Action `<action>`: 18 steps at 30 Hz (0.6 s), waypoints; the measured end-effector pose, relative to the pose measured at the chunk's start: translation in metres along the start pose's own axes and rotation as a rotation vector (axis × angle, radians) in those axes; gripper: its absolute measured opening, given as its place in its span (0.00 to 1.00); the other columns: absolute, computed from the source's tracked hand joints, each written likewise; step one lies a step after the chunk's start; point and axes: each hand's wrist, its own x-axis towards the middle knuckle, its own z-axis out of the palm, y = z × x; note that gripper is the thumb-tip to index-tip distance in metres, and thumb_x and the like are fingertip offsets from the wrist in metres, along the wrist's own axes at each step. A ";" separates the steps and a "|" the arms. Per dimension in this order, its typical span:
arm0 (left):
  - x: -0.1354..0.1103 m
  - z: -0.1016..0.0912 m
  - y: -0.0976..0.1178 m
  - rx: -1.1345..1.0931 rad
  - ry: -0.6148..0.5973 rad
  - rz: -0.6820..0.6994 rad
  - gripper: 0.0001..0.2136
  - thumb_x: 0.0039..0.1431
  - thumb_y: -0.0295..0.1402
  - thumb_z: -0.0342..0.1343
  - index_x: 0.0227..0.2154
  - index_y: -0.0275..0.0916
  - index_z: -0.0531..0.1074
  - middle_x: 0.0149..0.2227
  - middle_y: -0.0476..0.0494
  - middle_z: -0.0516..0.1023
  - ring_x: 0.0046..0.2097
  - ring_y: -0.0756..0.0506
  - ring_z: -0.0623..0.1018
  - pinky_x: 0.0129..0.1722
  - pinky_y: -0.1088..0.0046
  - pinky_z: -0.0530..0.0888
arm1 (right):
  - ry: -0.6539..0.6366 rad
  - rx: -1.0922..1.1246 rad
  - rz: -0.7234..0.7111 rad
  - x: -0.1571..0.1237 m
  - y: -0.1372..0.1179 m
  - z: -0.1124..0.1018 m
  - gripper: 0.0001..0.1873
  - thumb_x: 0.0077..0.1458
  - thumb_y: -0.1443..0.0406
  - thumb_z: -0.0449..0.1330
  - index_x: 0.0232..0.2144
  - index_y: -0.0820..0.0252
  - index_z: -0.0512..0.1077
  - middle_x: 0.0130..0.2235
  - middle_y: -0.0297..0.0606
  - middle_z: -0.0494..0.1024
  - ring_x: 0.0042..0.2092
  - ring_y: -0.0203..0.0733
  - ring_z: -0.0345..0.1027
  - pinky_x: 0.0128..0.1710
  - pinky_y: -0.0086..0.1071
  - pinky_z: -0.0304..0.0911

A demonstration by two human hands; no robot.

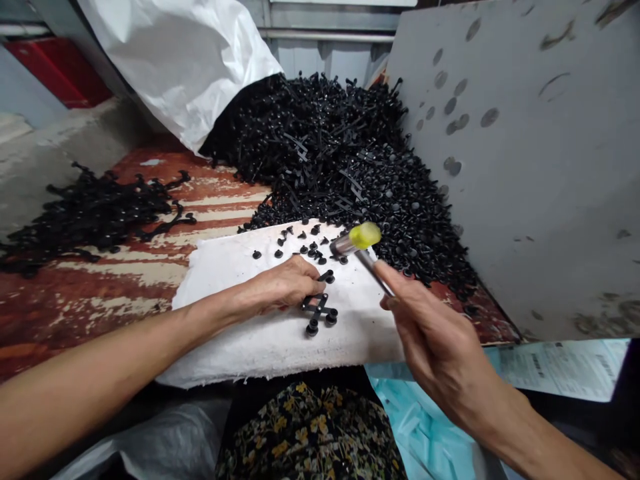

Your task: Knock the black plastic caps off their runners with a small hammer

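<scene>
My left hand is closed on a small black linkage, made of crossed flat bars with round wheel-like caps at their ends. The linkage lies on a white padded board. My right hand grips the handle of a hammer with a metal head and a yellow-green face. Its head is raised to the right of the linkage, apart from it. Loose black caps are scattered on the board just beyond my left hand. My left fingertips are partly hidden.
A large heap of black parts rises behind the board, with a white sack at its left. More black linkages are piled on the worn red tabletop. A grey panel bounds the right side.
</scene>
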 end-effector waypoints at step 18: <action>-0.012 -0.001 -0.002 0.073 -0.205 0.415 0.12 0.55 0.35 0.51 0.18 0.37 0.66 0.19 0.52 0.65 0.21 0.53 0.61 0.22 0.76 0.56 | -0.196 0.724 0.635 0.040 0.000 0.020 0.21 0.54 0.63 0.58 0.51 0.61 0.70 0.26 0.30 0.72 0.20 0.33 0.61 0.18 0.28 0.62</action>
